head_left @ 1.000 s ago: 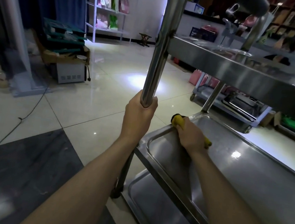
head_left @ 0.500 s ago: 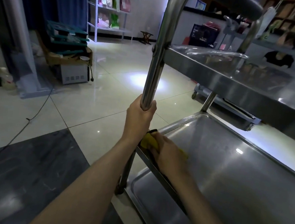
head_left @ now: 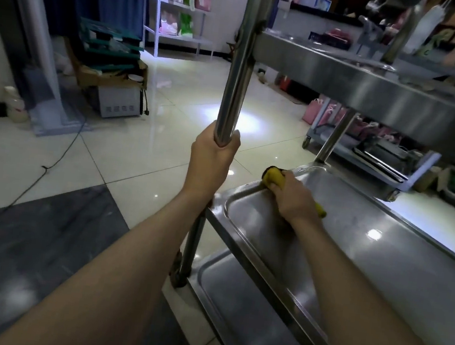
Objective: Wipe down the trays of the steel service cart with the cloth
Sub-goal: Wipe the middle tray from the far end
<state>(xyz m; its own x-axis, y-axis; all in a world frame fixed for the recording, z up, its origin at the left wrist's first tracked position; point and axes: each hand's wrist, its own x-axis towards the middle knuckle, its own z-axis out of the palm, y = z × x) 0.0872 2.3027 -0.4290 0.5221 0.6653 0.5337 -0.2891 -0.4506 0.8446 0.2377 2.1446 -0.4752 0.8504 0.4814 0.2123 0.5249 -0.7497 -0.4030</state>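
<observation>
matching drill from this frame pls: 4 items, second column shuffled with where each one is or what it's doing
Items:
1. left hand
2. right hand
3. yellow cloth
4. bottom tray

States:
A. under a hand, at the far-left corner of the middle tray
B. bare, lowest on the cart
C. grips the upright steel post
D. presses the cloth onto the middle tray

Pairs: 1-C, 2-D, 3-A, 4-B

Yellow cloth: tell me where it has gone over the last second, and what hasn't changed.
The right hand swept the yellow cloth along the middle tray's left rim: from the far corner back to the near corner by the post, then out to the far corner again. The left hand still grips the post; the right still holds the cloth.
</observation>
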